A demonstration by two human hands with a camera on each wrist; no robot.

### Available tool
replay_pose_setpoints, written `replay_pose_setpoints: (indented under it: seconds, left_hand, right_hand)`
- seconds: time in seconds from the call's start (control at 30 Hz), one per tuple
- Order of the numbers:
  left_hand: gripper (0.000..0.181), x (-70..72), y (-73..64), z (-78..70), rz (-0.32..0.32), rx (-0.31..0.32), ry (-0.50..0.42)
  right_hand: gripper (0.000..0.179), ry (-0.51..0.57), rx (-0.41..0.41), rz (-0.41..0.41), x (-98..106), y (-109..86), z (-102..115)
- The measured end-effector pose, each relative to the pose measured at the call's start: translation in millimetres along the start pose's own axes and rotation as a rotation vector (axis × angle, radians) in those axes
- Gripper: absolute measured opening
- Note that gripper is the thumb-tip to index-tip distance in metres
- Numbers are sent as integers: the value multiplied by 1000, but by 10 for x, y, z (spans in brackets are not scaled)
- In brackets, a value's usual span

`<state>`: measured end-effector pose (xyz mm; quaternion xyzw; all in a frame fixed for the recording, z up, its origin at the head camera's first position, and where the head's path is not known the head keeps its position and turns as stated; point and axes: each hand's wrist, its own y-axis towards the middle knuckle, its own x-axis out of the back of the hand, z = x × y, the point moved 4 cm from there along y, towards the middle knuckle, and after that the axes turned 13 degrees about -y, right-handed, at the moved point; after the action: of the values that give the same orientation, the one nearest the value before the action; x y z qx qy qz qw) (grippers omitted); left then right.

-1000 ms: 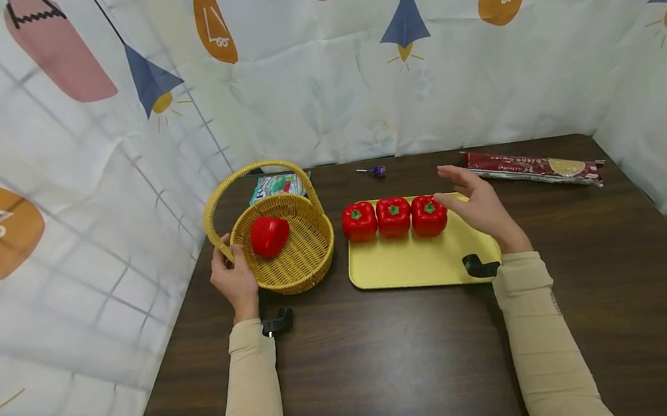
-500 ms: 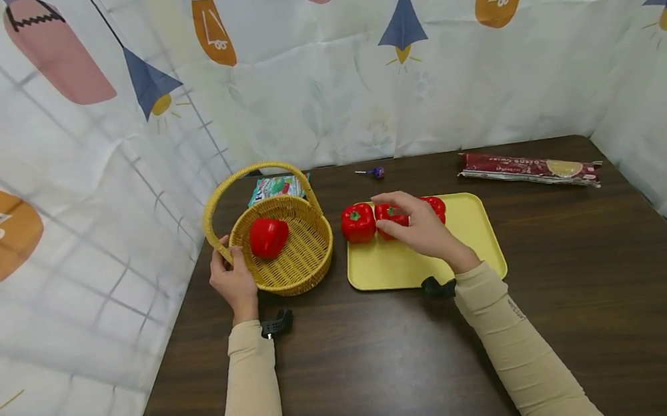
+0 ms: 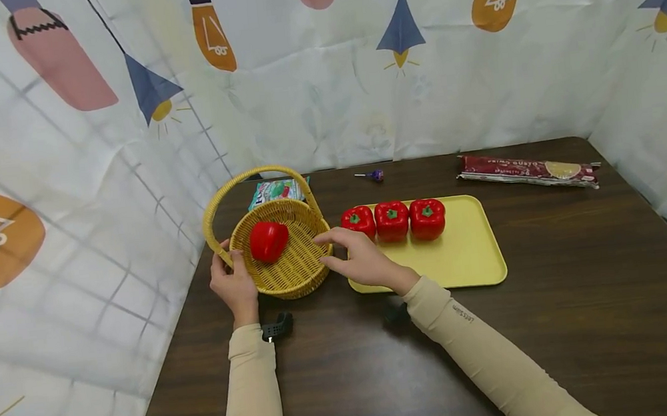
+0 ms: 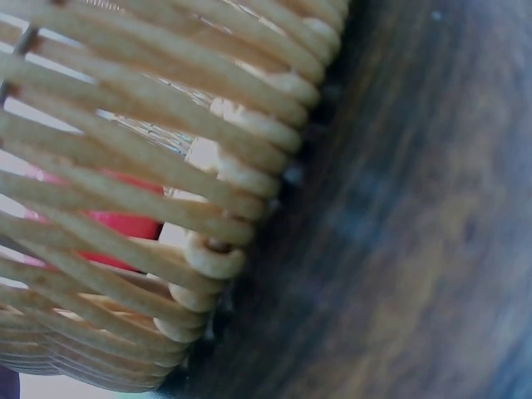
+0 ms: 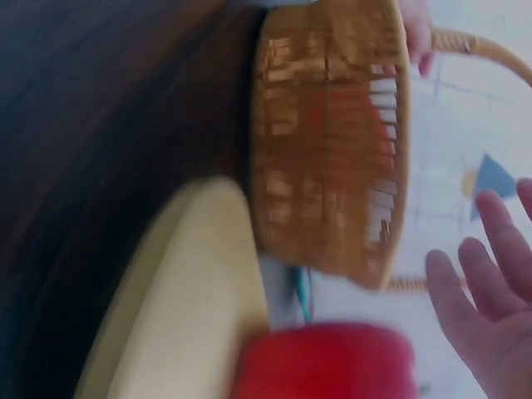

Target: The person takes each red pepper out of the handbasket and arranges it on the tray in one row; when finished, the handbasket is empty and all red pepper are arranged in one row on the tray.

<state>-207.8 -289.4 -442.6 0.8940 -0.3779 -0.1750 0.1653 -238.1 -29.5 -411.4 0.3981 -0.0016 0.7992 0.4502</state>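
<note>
My left hand (image 3: 235, 288) grips the round yellow wicker basket (image 3: 297, 265) at its left rim, where the handle meets it. One red bell pepper (image 3: 268, 242) lies on its side in the basket; red shows through the weave (image 4: 241, 154) in the left wrist view. My right hand (image 3: 365, 260), fingers apart and holding nothing, hovers between basket and tray, fingertips at the basket's right rim. Three red bell peppers (image 3: 392, 221) stand in a row along the far left of the yellow tray (image 3: 464, 252); the hand partly covers the leftmost.
Behind the basket lies a green and white snack packet (image 3: 276, 191), partly hidden. A small purple lollipop (image 3: 376, 176) rests near the table's back edge. The dark red spaghetti packet (image 3: 526, 171) is at the back right. Patterned curtains (image 3: 323, 102) enclose the table.
My right hand has swept left from the tray's right side, passing over the peppers, to the basket's right rim. The left hand and the basket stay in place.
</note>
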Motion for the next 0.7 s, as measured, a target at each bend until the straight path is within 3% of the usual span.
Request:
replay_pose_setpoints:
  seconds: [0.27, 0.53, 0.7]
  left_hand:
    - [31, 3, -9, -35, -1, -10, 12]
    - [29, -16, -24, -40, -22, -5, 29]
    - [23, -13, -16, -79, -36, -88, 62]
  right_hand:
    - [36, 20, -49, 8, -265, 316, 77]
    - [43, -42, -140, 9, -533, 529, 35]
    - [49, -80, -249, -14, -630, 626, 17]
